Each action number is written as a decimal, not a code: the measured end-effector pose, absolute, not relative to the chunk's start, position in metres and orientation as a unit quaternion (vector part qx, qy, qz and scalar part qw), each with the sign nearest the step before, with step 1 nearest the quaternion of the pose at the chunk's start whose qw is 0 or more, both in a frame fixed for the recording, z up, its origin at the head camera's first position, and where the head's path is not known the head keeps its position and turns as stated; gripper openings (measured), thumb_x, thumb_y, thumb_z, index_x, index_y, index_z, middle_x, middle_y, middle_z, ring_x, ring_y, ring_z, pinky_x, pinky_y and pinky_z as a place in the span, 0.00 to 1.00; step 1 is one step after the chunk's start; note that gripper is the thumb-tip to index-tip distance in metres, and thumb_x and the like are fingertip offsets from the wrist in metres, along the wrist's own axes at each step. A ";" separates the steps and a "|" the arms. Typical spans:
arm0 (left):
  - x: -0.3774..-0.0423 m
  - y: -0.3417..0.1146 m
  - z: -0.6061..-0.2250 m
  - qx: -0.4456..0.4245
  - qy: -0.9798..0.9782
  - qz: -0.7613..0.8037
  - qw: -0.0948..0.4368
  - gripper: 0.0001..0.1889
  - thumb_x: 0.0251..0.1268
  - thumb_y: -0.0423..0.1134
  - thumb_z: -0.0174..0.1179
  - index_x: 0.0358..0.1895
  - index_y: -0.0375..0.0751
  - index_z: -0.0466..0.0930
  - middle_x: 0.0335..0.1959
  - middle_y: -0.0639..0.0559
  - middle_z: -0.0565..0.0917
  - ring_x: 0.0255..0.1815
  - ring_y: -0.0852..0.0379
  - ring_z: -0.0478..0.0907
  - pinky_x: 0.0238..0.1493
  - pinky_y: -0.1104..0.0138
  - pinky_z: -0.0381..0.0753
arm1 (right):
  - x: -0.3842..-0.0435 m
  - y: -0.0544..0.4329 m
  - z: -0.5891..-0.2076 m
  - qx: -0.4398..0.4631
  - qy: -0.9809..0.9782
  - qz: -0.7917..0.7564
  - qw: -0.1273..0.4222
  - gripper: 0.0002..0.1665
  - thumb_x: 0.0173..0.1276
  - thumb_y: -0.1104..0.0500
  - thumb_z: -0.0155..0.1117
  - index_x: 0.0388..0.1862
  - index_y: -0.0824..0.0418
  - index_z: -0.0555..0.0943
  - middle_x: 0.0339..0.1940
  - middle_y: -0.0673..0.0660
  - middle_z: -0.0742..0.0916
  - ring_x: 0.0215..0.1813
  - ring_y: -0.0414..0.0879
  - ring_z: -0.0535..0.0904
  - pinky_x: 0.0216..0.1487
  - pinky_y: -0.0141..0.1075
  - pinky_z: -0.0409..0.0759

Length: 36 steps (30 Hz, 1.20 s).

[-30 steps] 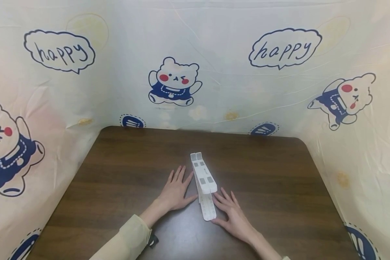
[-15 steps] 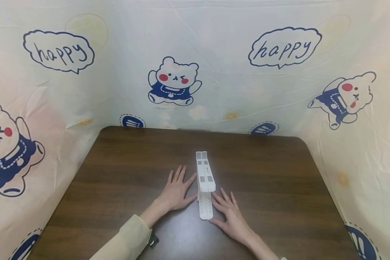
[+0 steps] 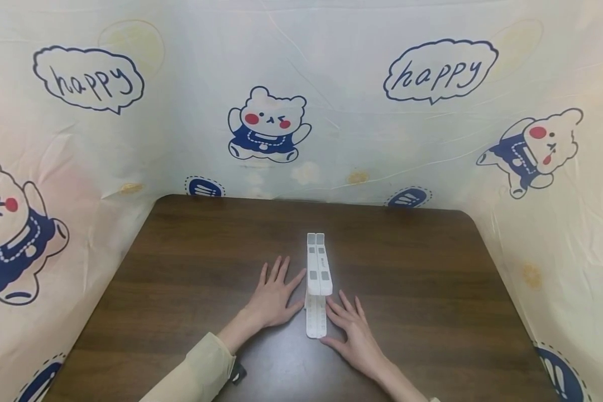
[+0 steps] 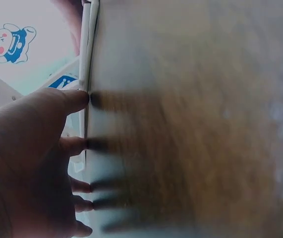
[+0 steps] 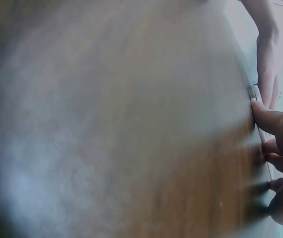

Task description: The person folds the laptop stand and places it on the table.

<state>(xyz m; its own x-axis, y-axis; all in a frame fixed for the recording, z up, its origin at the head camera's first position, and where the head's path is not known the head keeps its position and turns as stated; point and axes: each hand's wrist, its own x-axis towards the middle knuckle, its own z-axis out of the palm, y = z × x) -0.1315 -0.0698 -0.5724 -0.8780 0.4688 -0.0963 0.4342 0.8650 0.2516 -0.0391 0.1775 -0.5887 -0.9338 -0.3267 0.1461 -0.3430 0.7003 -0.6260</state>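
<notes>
A white folding laptop stand (image 3: 319, 282) with grey pads stands folded narrow on the table, its upper arms raised above a flat base and its length running away from me. My left hand (image 3: 271, 298) rests on the table at its left with fingers spread; thumb tip and index fingertip touch or nearly touch its side. On the other side my right hand (image 3: 357, 338) lies with loosely spread fingers, thumb at the near end of the base and fingertips beside its right edge. In the left wrist view, the thumb (image 4: 74, 100) reaches the stand's base (image 4: 84, 54).
The brown wooden table (image 3: 206, 234) has rounded far corners. A pale cloth (image 3: 341, 111) printed with bears and lettering hangs around its back and sides. A small black object (image 3: 237, 373) shows at the left sleeve cuff.
The laptop stand has turned from slanting to nearly straight: its far end swung right and its near end moved slightly left. Both hands stay beside it, the right shifting slightly left.
</notes>
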 end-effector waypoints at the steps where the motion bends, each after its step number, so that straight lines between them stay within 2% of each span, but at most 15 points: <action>1: -0.131 -0.070 -0.573 0.232 0.963 0.111 0.077 0.37 0.82 0.64 0.53 0.87 0.57 0.65 0.91 0.32 0.54 0.93 0.29 0.48 0.90 0.30 0.50 | -0.039 0.177 -0.589 0.181 -0.923 0.341 0.012 0.42 0.61 0.56 0.86 0.72 0.68 0.82 0.81 0.62 0.81 0.89 0.67 0.63 0.86 0.74 0.49; 10: -0.126 -0.068 -0.573 0.221 0.967 0.100 0.078 0.38 0.82 0.63 0.52 0.88 0.57 0.63 0.92 0.34 0.53 0.93 0.30 0.49 0.90 0.29 0.48 | -0.039 0.175 -0.588 0.173 -0.922 0.347 -0.008 0.42 0.63 0.54 0.85 0.73 0.67 0.82 0.81 0.61 0.80 0.90 0.67 0.61 0.88 0.73 0.46; 31: -0.129 -0.065 -0.566 0.237 0.959 0.127 0.094 0.36 0.84 0.61 0.54 0.88 0.54 0.64 0.92 0.37 0.54 0.93 0.29 0.47 0.89 0.27 0.48 | -0.037 0.171 -0.590 0.161 -0.923 0.350 0.010 0.40 0.62 0.56 0.86 0.72 0.68 0.83 0.79 0.62 0.82 0.89 0.67 0.64 0.88 0.73 0.49; 36: -0.130 -0.064 -0.565 0.237 0.958 0.129 0.096 0.36 0.85 0.60 0.54 0.88 0.54 0.64 0.92 0.37 0.54 0.93 0.28 0.47 0.89 0.27 0.48 | -0.040 0.175 -0.590 0.172 -0.925 0.339 -0.002 0.42 0.65 0.54 0.85 0.75 0.67 0.81 0.81 0.61 0.80 0.90 0.66 0.63 0.89 0.73 0.49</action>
